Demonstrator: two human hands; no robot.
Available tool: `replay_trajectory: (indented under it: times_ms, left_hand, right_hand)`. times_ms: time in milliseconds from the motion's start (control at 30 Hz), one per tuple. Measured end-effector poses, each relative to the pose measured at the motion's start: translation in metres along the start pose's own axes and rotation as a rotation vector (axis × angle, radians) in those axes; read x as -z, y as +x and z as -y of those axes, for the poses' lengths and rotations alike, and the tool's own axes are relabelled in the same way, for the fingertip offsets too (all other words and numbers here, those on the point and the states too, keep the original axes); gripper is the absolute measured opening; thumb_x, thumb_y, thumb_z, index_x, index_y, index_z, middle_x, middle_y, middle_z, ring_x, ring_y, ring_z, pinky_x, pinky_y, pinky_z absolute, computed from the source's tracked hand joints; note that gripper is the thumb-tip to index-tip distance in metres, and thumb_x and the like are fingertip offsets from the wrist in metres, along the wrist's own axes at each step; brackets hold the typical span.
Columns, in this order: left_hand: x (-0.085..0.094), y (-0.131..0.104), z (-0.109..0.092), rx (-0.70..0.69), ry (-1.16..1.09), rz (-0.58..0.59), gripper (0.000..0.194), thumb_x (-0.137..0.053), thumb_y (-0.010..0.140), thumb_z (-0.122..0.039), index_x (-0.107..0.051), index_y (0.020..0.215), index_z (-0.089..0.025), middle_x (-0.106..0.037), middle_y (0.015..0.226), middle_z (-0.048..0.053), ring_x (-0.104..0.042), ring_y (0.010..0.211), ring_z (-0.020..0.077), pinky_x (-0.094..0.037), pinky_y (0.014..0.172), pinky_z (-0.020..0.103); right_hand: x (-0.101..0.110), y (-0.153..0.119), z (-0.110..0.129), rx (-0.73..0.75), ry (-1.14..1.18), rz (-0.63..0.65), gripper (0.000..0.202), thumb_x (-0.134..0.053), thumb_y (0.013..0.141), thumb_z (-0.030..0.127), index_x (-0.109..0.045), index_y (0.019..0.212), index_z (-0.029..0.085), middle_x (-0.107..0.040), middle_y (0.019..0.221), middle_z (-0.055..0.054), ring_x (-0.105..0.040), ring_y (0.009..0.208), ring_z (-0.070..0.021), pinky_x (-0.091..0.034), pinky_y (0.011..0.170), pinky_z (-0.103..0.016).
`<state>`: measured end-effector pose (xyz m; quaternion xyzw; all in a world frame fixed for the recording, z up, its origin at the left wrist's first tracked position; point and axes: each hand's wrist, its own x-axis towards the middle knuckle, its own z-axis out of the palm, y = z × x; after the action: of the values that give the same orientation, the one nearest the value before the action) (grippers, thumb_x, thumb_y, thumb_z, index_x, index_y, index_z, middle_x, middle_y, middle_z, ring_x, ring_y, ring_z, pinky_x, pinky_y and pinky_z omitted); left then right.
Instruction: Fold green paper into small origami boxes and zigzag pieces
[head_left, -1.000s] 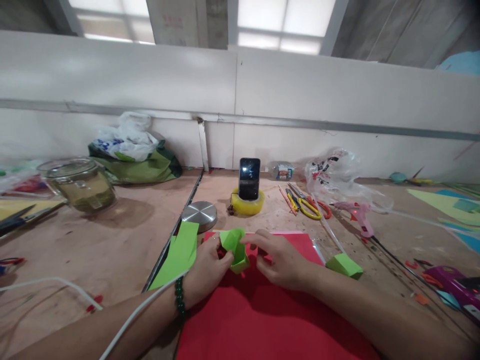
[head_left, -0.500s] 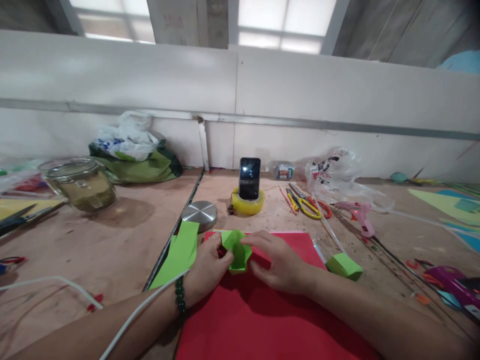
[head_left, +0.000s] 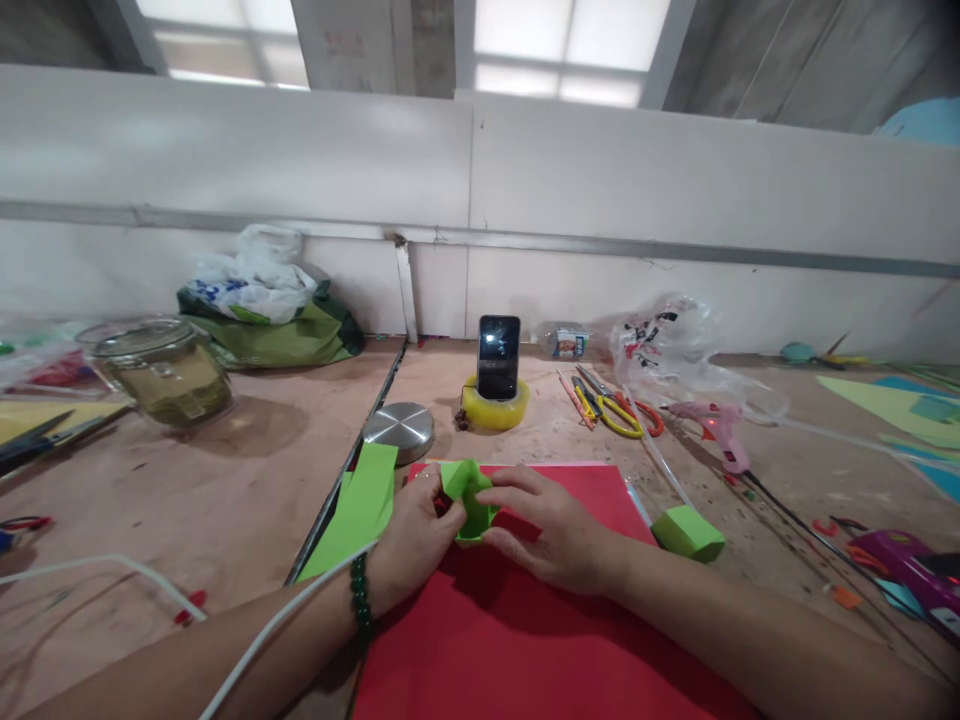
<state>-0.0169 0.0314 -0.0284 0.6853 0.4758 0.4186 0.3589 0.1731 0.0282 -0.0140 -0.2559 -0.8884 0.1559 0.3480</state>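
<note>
A small piece of folded green paper (head_left: 469,496) sits between both hands, just above a red paper sheet (head_left: 525,630) on the wooden table. My left hand (head_left: 412,540) pinches its left side, with a green bead bracelet on the wrist. From the right, my right hand (head_left: 551,530) closes thumb and fingers on the paper's lower right. The hands hide most of the paper's lower half.
A green paper strip (head_left: 360,505) lies left of the hands, a folded green box (head_left: 688,532) to the right. Behind are a metal lid (head_left: 399,430), a phone in a yellow tape roll (head_left: 498,360), scissors (head_left: 611,405), a pink glue gun (head_left: 718,428), a glass jar (head_left: 161,368) and bags.
The green paper has been pressed lower and tighter between the hands. My right hand slid left and closed further over it; my left hand barely shifted.
</note>
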Motion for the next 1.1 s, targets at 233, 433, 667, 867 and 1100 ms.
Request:
replay_trajectory:
  times_ms: [233,433,667,867,1100]
  left_hand:
    - [0.0,0.0,0.001,-0.042,0.058,-0.028,0.009,-0.047,0.066,-0.023,-0.056,0.068,-0.019,-0.059,0.068,0.0,-0.054,0.065,0.0169,-0.045,0.064,0.029]
    - [0.001,-0.001,0.002,-0.044,0.103,-0.013,0.008,-0.047,0.065,-0.02,-0.055,0.066,-0.019,-0.058,0.067,0.0,-0.053,0.064,0.0165,-0.043,0.061,0.028]
    - [0.002,-0.002,0.0,-0.096,0.161,0.068,0.013,-0.044,0.063,-0.017,-0.057,0.061,-0.02,-0.058,0.063,0.0,-0.052,0.066,0.017,-0.038,0.061,0.027]
    - [0.003,-0.002,-0.001,-0.082,0.185,0.077,0.012,-0.046,0.065,-0.018,-0.057,0.06,-0.019,-0.057,0.061,-0.001,-0.05,0.064,0.0168,-0.036,0.06,0.026]
    - [0.003,-0.004,-0.007,-0.123,0.212,0.12,0.013,-0.046,0.065,-0.014,-0.056,0.059,-0.02,-0.055,0.06,0.0,-0.048,0.065,0.0173,-0.036,0.061,0.027]
  right_hand:
    - [-0.001,-0.002,0.001,0.05,-0.033,-0.032,0.038,-0.046,0.079,0.009,-0.05,0.115,0.018,-0.065,0.099,-0.01,-0.06,0.089,-0.0207,-0.053,0.077,-0.034]
    - [-0.006,-0.003,-0.005,-0.032,0.001,-0.006,0.023,-0.049,0.082,0.012,-0.059,0.101,0.02,-0.068,0.087,-0.007,-0.06,0.079,-0.0184,-0.051,0.071,-0.03]
    - [-0.008,0.0,-0.008,-0.134,0.122,-0.002,0.017,-0.05,0.083,0.014,-0.066,0.087,0.019,-0.067,0.079,-0.004,-0.06,0.073,-0.0153,-0.049,0.069,-0.027]
    - [-0.008,0.0,-0.002,-0.303,0.244,0.01,0.014,-0.055,0.08,0.016,-0.069,0.083,0.016,-0.067,0.074,-0.003,-0.061,0.068,-0.0139,-0.047,0.065,-0.024]
    - [-0.013,0.003,-0.003,-0.422,0.296,-0.031,0.01,-0.06,0.078,0.015,-0.069,0.074,0.016,-0.064,0.069,-0.001,-0.057,0.066,-0.0132,-0.044,0.063,-0.023]
